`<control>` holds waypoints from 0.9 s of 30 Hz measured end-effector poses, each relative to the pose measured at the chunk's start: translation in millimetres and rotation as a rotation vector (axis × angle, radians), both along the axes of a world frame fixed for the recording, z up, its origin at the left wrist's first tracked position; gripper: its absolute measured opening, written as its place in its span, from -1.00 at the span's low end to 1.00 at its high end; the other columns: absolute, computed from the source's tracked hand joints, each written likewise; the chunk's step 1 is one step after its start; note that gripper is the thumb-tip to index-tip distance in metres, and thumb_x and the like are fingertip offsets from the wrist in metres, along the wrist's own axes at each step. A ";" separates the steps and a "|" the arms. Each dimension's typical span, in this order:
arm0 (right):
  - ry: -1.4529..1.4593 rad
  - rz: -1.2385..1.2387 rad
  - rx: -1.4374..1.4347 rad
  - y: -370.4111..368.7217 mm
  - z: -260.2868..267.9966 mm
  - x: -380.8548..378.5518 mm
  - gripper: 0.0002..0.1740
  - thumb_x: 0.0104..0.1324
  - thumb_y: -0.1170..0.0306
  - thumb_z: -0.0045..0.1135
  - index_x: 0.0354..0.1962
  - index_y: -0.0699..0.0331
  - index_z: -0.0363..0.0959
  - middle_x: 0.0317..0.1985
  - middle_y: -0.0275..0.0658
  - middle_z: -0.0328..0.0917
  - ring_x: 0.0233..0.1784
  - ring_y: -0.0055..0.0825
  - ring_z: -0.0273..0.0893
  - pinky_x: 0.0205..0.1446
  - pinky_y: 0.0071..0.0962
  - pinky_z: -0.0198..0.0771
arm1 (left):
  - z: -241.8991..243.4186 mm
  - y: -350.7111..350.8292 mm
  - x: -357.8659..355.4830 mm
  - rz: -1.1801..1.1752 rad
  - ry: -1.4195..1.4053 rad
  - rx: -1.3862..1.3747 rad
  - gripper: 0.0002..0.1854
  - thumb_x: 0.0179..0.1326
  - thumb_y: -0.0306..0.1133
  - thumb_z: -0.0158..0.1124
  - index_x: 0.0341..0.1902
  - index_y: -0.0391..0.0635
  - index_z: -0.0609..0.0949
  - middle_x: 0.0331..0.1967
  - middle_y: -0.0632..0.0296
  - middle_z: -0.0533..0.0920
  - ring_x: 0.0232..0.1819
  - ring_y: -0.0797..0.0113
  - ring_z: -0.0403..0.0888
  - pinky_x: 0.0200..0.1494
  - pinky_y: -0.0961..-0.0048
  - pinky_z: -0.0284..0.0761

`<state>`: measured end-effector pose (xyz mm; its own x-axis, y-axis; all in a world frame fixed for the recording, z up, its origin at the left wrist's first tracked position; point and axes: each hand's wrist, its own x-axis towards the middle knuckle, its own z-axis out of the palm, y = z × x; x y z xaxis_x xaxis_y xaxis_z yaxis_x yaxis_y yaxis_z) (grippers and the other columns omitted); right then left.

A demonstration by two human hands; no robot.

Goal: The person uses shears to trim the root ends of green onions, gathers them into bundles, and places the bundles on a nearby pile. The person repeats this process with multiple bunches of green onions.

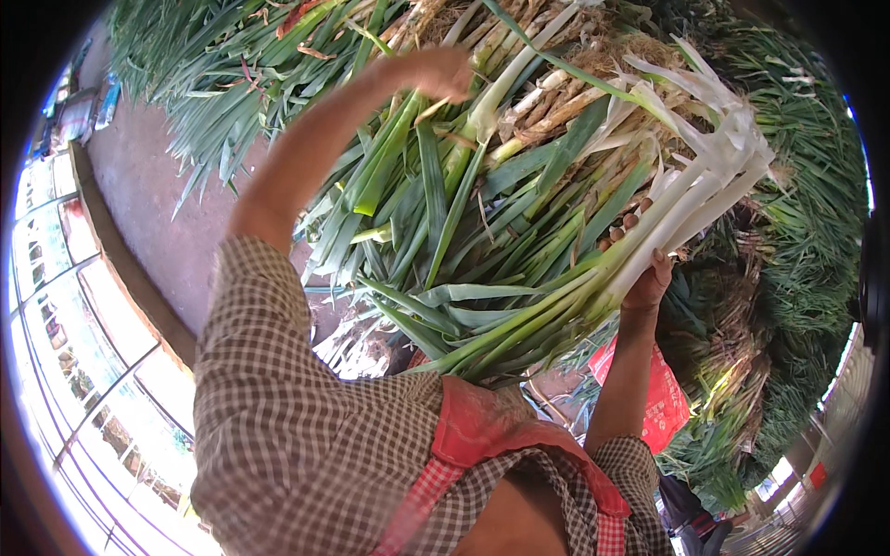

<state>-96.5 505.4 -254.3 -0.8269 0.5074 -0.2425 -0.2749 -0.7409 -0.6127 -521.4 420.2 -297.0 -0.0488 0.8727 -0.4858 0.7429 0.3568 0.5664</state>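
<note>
My right hand (pixel 646 278) grips a bundle of leeks (pixel 653 229) from below, thumb on the near side and fingertips showing on the far side. Their white stalks point up and right, with loose pale skins at the root end. The green leaves (pixel 514 333) hang down and left towards my chest. My left hand (pixel 448 75), blurred, is stretched out over the leek pile (pixel 549 125), beside a thick pale leek stalk (pixel 497 97). Its fingers are mostly hidden, so I cannot tell whether they hold anything.
More heaped leeks (pixel 799 208) line the right side, and others (pixel 229 104) lie at the upper left. A red bag (pixel 667 403) bearing writing is behind my right forearm. Bare floor (pixel 160 181) and a low wall edge (pixel 132 278) run along the left. A person (pixel 688 511) is at the lower right.
</note>
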 end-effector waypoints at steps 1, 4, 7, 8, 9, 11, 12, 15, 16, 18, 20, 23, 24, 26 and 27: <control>0.001 -0.026 -0.013 0.6 -2.5 3.1 -0.14 0.12 0.22 0.18 0.31 0.20 -0.03 -0.01 -0.22 0.30 0.01 -0.28 0.39 0.16 -0.13 0.35 | 46.3 22.7 -5.6 0.062 -0.146 0.131 -0.74 0.12 -0.19 0.34 -0.33 -0.16 0.67 -0.44 0.15 0.63 -0.33 0.35 0.57 -0.31 0.28 0.54; 0.047 -0.014 -0.085 -0.9 -5.2 -0.2 -0.09 0.06 0.28 0.26 0.32 0.19 0.00 0.08 -0.17 0.30 0.06 -0.17 0.40 0.26 0.01 0.28 | 145.8 67.9 -87.4 0.338 -0.868 0.897 -0.64 0.29 -0.22 0.19 0.03 -0.21 0.55 -0.15 0.17 0.62 -0.16 0.36 0.58 -0.06 0.34 0.51; 0.002 -0.061 -0.063 -4.3 -1.4 2.3 -0.07 0.04 0.28 0.28 0.34 0.18 0.00 0.18 -0.13 0.27 0.21 -0.08 0.35 0.34 0.07 0.19 | 73.1 81.2 -94.6 0.711 -0.362 0.647 -0.58 0.25 -0.21 0.13 0.11 -0.18 0.49 -0.04 0.05 0.56 -0.05 0.21 0.54 0.00 0.21 0.49; 0.014 -0.025 -0.059 -0.9 -5.7 2.6 -0.06 0.01 0.30 0.32 0.33 0.19 0.03 0.23 -0.10 0.26 0.31 0.00 0.27 0.40 0.10 0.10 | 18.5 75.0 -96.2 0.714 -0.100 0.491 -0.57 0.21 -0.24 0.15 0.12 -0.16 0.49 -0.04 0.03 0.57 -0.02 0.17 0.54 0.01 0.19 0.50; 0.052 0.019 -0.058 1.2 -6.7 -2.8 -0.05 0.00 0.29 0.33 0.32 0.18 0.04 0.22 -0.09 0.28 0.30 0.01 0.29 0.41 0.09 0.10 | -35.8 61.2 -96.0 0.692 0.121 0.323 -0.56 0.17 -0.27 0.17 0.12 -0.14 0.50 -0.04 0.00 0.57 0.00 0.14 0.54 0.03 0.17 0.50; 0.119 0.095 -0.039 2.5 -4.6 -15.3 -0.04 -0.01 0.29 0.36 0.32 0.18 0.05 0.20 -0.07 0.32 0.27 0.03 0.32 0.42 0.08 0.10 | -125.9 40.5 -84.4 0.619 0.390 0.019 -0.53 0.09 -0.34 0.21 0.13 -0.11 0.51 -0.04 -0.05 0.58 0.05 0.07 0.54 0.05 0.13 0.52; 0.100 0.133 -0.067 5.9 -2.2 -18.3 -0.04 -0.06 0.32 0.41 0.29 0.17 0.10 0.20 -0.06 0.33 0.25 0.06 0.34 0.43 0.06 0.09 | -152.7 26.7 -73.6 0.651 0.434 -0.058 -0.51 0.04 -0.37 0.23 0.13 -0.09 0.52 -0.04 -0.08 0.58 0.07 0.03 0.54 0.07 0.11 0.52; 0.062 0.270 -0.029 13.7 1.9 -29.5 -0.09 -0.06 0.32 0.42 0.22 0.13 0.08 -0.09 -0.27 0.37 0.12 -0.21 0.40 0.26 -0.10 0.29 | -158.1 9.9 -23.0 0.800 0.327 -0.112 -0.48 -0.03 -0.37 0.25 0.11 -0.08 0.52 0.06 -0.07 0.49 0.05 0.00 0.54 0.04 0.17 0.53; 0.043 0.251 0.006 14.3 0.9 -36.6 -0.11 -0.05 0.32 0.42 0.21 0.12 0.09 -0.11 -0.28 0.37 0.07 -0.26 0.41 0.21 -0.13 0.33 | -149.8 4.2 -27.5 0.785 0.254 -0.104 -0.50 -0.04 -0.36 0.26 0.09 -0.07 0.53 0.07 -0.06 0.47 0.05 0.01 0.54 0.02 0.18 0.54; -0.047 0.187 0.053 10.7 7.6 -49.5 -0.11 -0.02 0.30 0.39 0.23 0.12 0.08 -0.14 -0.26 0.35 -0.07 -0.35 0.39 0.15 -0.18 0.35 | -120.7 -0.4 -27.0 0.778 0.326 -0.005 -0.55 -0.07 -0.32 0.31 0.00 -0.01 0.58 0.01 -0.04 0.51 -0.02 0.04 0.56 -0.08 0.19 0.56; -0.030 0.132 0.061 12.8 6.3 -53.6 -0.09 0.00 0.34 0.35 0.28 0.12 0.06 -0.09 -0.21 0.36 -0.04 -0.31 0.39 0.18 -0.10 0.34 | -71.4 -6.3 -17.8 0.798 0.322 0.165 -0.54 -0.10 -0.27 0.37 -0.02 -0.02 0.61 -0.12 -0.04 0.60 -0.22 0.13 0.62 -0.18 0.22 0.59; -0.007 0.065 0.054 13.1 -2.0 -53.1 -0.09 -0.02 0.38 0.34 0.29 0.15 0.07 -0.05 -0.17 0.38 0.07 -0.19 0.42 0.27 -0.02 0.31 | 22.3 -15.8 25.7 0.791 -0.024 0.247 -0.59 0.04 -0.40 0.30 0.03 -0.13 0.60 -0.04 0.01 0.62 -0.35 0.25 0.63 -0.27 0.39 0.65; -0.039 0.028 0.089 9.9 -2.7 -54.5 -0.09 -0.01 0.38 0.33 0.29 0.17 0.07 0.07 -0.11 0.38 0.21 -0.08 0.36 0.35 0.02 0.23 | 51.8 -16.7 56.0 0.701 -0.019 0.227 -0.59 0.14 -0.49 0.22 0.12 -0.16 0.55 0.05 0.05 0.59 -0.28 0.30 0.62 -0.25 0.51 0.66; -0.028 0.013 0.139 6.9 2.8 -57.0 -0.08 0.03 0.35 0.28 0.33 0.19 0.02 0.28 0.02 0.19 0.36 0.01 0.19 0.45 -0.01 0.07 | 66.1 -18.6 120.9 0.642 -0.341 0.262 -0.57 0.25 -0.34 0.20 0.20 -0.13 0.49 -0.01 -0.02 0.57 -0.23 0.28 0.57 -0.28 0.47 0.64; -0.007 0.019 0.180 6.1 1.0 -55.2 -0.07 0.07 0.31 0.24 0.36 0.21 -0.03 0.37 0.07 0.06 0.41 0.02 0.10 0.49 -0.03 -0.02 | 61.6 -20.8 149.6 0.396 -0.286 0.330 -0.60 0.28 -0.30 0.17 0.17 -0.14 0.50 -0.04 -0.01 0.57 -0.15 0.24 0.56 -0.13 0.39 0.57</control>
<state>-151.7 511.6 -253.3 -0.8351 0.5278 -0.1552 -0.2571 -0.6238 -0.7381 -371.8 399.4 -235.4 -0.3090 0.9220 -0.2335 0.3900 0.3467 0.8531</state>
